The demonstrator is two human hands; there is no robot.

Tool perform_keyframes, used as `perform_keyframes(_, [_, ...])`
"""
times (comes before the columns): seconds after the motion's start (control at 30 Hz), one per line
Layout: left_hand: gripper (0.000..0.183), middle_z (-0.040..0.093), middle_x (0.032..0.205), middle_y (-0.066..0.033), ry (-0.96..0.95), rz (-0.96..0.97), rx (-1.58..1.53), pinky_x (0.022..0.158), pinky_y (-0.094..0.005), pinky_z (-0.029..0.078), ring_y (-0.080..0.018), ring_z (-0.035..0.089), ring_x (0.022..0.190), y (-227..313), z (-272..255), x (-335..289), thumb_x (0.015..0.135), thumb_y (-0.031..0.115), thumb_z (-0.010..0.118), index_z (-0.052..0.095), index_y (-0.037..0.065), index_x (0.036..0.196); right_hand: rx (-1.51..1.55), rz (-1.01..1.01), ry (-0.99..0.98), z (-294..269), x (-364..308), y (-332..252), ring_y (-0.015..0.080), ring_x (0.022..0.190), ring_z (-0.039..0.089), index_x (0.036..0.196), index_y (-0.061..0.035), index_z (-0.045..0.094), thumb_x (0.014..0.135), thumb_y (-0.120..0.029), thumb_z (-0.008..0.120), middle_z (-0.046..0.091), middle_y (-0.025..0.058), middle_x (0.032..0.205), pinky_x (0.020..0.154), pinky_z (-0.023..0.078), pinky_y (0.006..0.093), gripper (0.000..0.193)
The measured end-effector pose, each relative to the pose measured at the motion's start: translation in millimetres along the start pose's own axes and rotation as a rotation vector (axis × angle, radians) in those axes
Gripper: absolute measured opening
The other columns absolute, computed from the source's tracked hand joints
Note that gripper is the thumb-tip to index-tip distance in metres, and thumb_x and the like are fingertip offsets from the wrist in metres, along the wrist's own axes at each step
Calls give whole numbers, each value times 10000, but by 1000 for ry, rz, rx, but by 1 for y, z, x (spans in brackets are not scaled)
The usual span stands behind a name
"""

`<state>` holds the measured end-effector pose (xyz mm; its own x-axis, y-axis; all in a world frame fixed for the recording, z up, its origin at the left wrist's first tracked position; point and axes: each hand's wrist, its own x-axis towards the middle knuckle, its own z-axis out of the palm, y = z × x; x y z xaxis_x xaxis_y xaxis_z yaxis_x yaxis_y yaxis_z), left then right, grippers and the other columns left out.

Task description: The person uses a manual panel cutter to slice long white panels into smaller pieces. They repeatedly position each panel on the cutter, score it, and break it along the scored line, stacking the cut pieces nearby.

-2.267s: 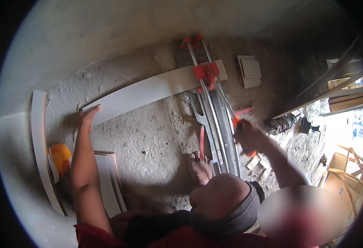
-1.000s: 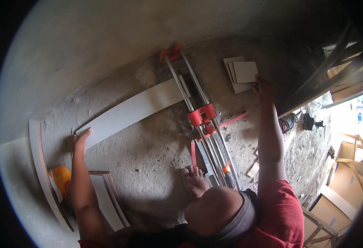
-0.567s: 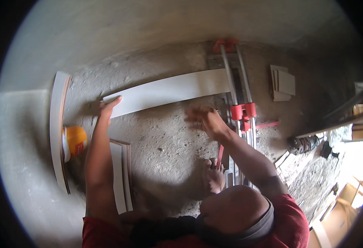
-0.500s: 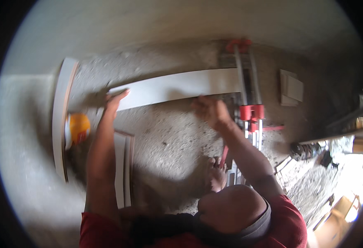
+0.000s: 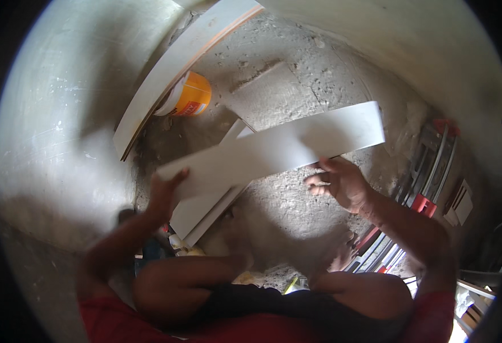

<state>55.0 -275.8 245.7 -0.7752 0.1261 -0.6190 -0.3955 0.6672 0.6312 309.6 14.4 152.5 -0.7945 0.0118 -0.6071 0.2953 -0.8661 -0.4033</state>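
A long, light-grey tile strip is held up off the floor, slanting up to the right. My left hand is closed round its left end, thumb on top. Beside the strip's lower edge, toward its right end, is my right hand, its fingers loosely apart; the upper fingers meet or nearly meet that edge. Below the strip, more cut tile pieces lie stacked on the floor, partly covered by it. A tile cutter with metal rails and red fittings stands to the right.
A yellow-and-white bucket sits at the far left beside long tile strips leaning near the wall. Small tile offcuts lie right of the cutter. My bare foot is close to the cutter's near end.
The tile strip has come away from the cutter and been lifted leftward, with my left hand still gripping it. My right hand has come to its lower edge. The view has turned left.
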Motion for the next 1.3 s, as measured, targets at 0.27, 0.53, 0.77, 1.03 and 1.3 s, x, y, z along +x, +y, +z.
perform_keyframes(0.27, [555, 613, 1064, -122, 413, -47, -220, 841, -349, 473, -217, 602, 922, -195, -56, -4, 721, 227, 807, 544, -17, 1145, -338, 338, -23, 94, 91, 63, 200, 769, 611, 1126, -55, 468, 832, -330, 614, 605, 105, 975, 645, 529, 345, 428])
perform_keyframes(0.53, [467, 643, 1018, -99, 434, -203, -298, 822, -336, 463, -203, 611, 899, -268, -110, -19, 770, 232, 773, 589, -37, 1105, -452, 395, -133, 119, 127, 127, 191, 727, 618, 1098, -47, 494, 801, -277, 637, 627, 109, 936, 653, 503, 334, 402])
perform_keyframes(0.77, [452, 649, 989, -116, 404, -310, 68, 798, -355, 477, -229, 619, 896, -330, -158, 29, 792, 245, 750, 596, -29, 1117, -704, 452, -73, 135, 130, 127, 178, 688, 629, 1062, -17, 554, 822, -270, 636, 654, 103, 843, 580, 516, 304, 358])
perform_keyframes(1.03, [503, 641, 1035, -148, 719, 223, 403, 905, -345, 430, -232, 587, 989, -212, -231, 114, 871, 428, 639, 641, -44, 1046, -1416, -502, 88, 118, 144, 16, 377, 851, 628, 945, -142, 654, 864, -335, 571, 670, 150, 914, 782, 505, 445, 225])
perform_keyframes(1.3, [636, 585, 933, -66, 455, 153, -92, 749, -325, 437, -169, 526, 834, -44, -186, 161, 803, 508, 674, 598, -28, 1135, -1333, -921, 811, 159, 211, -202, 420, 1176, 486, 1250, 39, 529, 754, -447, 637, 504, 291, 1257, 996, 396, 433, 703])
